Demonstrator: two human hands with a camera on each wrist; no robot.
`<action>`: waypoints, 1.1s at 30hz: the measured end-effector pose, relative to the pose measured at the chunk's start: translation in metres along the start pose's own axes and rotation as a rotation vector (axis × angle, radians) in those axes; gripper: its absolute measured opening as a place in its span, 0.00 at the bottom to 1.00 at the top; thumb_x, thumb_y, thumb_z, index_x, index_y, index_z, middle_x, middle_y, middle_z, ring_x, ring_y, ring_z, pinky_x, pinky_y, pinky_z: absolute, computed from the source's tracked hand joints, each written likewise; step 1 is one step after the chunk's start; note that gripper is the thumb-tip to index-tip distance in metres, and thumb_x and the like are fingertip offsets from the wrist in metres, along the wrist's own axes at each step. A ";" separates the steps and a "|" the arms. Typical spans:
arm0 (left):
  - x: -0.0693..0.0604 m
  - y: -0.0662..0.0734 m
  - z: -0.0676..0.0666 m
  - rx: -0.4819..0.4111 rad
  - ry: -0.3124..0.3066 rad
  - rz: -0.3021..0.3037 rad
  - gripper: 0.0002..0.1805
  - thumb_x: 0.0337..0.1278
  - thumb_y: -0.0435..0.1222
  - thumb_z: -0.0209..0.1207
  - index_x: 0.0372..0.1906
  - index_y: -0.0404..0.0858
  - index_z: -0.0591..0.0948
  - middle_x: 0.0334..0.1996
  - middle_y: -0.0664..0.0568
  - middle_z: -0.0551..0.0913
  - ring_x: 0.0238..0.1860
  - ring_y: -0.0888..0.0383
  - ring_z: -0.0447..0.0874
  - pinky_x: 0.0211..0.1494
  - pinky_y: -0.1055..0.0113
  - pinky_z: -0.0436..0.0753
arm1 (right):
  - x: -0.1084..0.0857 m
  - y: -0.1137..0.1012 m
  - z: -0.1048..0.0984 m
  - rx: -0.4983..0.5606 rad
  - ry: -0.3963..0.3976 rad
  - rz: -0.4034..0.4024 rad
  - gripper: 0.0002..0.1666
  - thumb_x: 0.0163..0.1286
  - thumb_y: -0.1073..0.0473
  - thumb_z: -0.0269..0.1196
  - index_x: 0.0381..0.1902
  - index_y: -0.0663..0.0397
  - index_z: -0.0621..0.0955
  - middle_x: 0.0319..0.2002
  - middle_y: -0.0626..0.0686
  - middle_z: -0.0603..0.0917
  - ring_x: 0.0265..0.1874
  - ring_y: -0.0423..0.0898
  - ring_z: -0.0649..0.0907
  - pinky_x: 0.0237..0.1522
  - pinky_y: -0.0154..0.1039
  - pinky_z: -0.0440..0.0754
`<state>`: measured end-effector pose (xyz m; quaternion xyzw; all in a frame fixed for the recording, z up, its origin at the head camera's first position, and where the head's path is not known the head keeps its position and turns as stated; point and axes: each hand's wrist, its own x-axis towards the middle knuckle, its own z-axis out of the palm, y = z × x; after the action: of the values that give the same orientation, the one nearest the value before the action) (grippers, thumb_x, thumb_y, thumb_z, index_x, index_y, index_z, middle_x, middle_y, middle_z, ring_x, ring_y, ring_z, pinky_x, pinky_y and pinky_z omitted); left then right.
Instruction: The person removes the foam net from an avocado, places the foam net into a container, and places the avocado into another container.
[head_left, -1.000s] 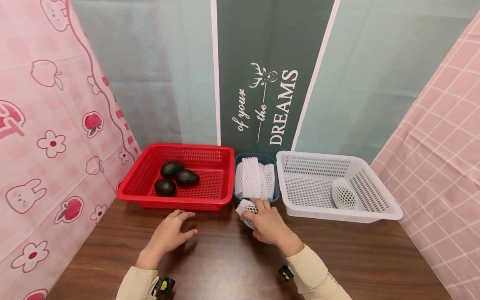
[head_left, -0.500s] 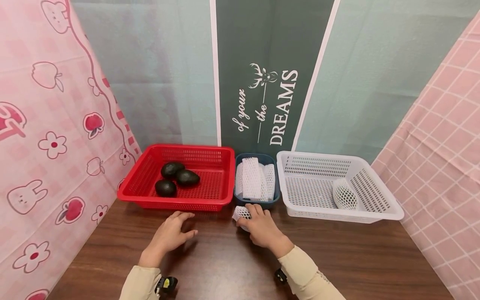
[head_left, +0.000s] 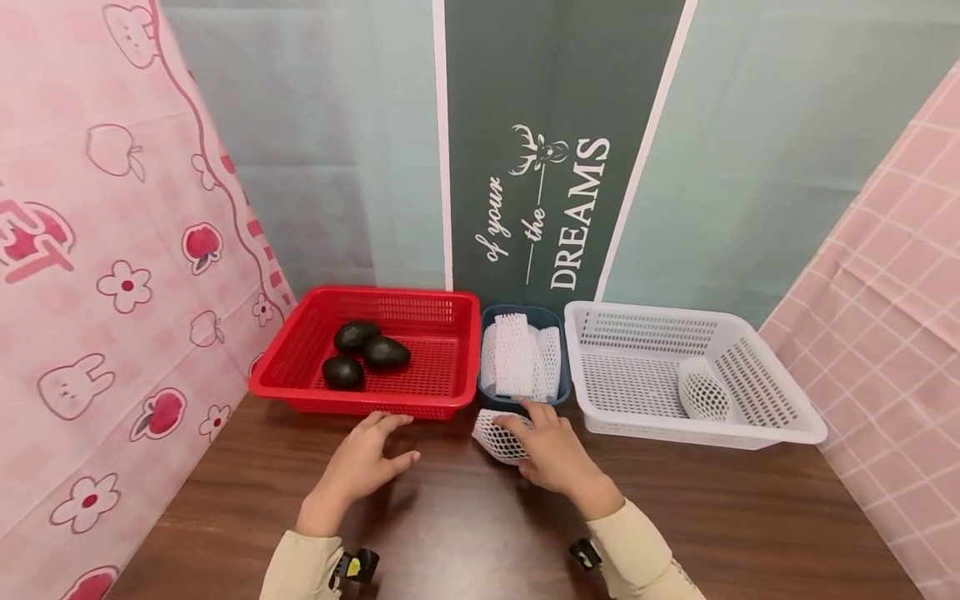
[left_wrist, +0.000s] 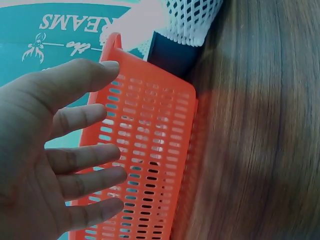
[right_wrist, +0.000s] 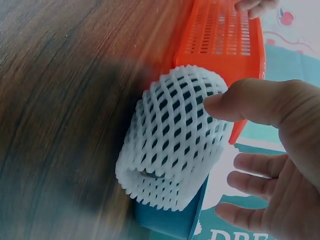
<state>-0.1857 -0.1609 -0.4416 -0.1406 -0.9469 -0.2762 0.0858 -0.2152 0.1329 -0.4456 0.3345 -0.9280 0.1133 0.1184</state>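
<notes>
My right hand (head_left: 558,454) holds an avocado in a white foam net sleeve (head_left: 495,437) just in front of the blue bin. In the right wrist view, the thumb lies on the net sleeve (right_wrist: 175,125); dark skin shows through its holes, and the index finger is hidden. My left hand (head_left: 363,462) hovers before the red basket (head_left: 375,404), holding nothing; its fingers (left_wrist: 95,182) are spread and slightly bent. Several dark avocados (head_left: 386,352) lie in that basket. One netted avocado (head_left: 705,396) sits in the white basket (head_left: 697,429).
Between the two baskets stands a small blue bin (head_left: 562,392) with several white foam net sleeves (head_left: 513,354). The brown wooden table (head_left: 450,533) stretches in front. Printed cloths (head_left: 360,150) hang behind and at both sides.
My right hand has shifted slightly left and then back right with the netted avocado, which now shows more of its side. The left hand has hardly moved; the head view has turned slightly.
</notes>
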 end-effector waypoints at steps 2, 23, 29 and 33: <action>0.000 0.002 0.001 -0.002 0.007 -0.004 0.26 0.42 0.43 0.70 0.51 0.39 0.80 0.47 0.48 0.77 0.49 0.48 0.76 0.49 0.50 0.74 | -0.001 0.001 -0.001 0.017 0.005 0.003 0.39 0.41 0.63 0.73 0.55 0.44 0.74 0.56 0.65 0.70 0.53 0.62 0.69 0.38 0.58 0.73; 0.011 0.026 0.060 -0.266 0.154 0.182 0.20 0.42 0.34 0.69 0.45 0.35 0.81 0.42 0.52 0.79 0.45 0.55 0.78 0.49 0.58 0.75 | -0.026 0.005 0.005 0.238 0.029 0.260 0.40 0.46 0.63 0.72 0.59 0.60 0.71 0.51 0.64 0.72 0.49 0.62 0.72 0.45 0.56 0.72; 0.024 0.029 0.068 -0.317 0.104 0.181 0.19 0.45 0.32 0.67 0.46 0.33 0.80 0.39 0.47 0.79 0.40 0.50 0.78 0.43 0.59 0.76 | -0.025 0.015 0.007 0.323 -0.026 0.330 0.41 0.47 0.65 0.72 0.60 0.65 0.69 0.52 0.65 0.72 0.46 0.58 0.74 0.45 0.51 0.73; 0.029 0.029 0.071 -0.334 0.090 0.173 0.18 0.46 0.31 0.65 0.46 0.32 0.80 0.37 0.44 0.79 0.38 0.49 0.78 0.40 0.60 0.76 | -0.022 0.021 0.009 0.331 -0.055 0.351 0.40 0.48 0.65 0.72 0.59 0.66 0.69 0.50 0.64 0.73 0.48 0.57 0.75 0.47 0.50 0.73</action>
<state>-0.2106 -0.0921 -0.4795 -0.2211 -0.8674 -0.4274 0.1271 -0.2136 0.1588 -0.4636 0.1861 -0.9436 0.2733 0.0151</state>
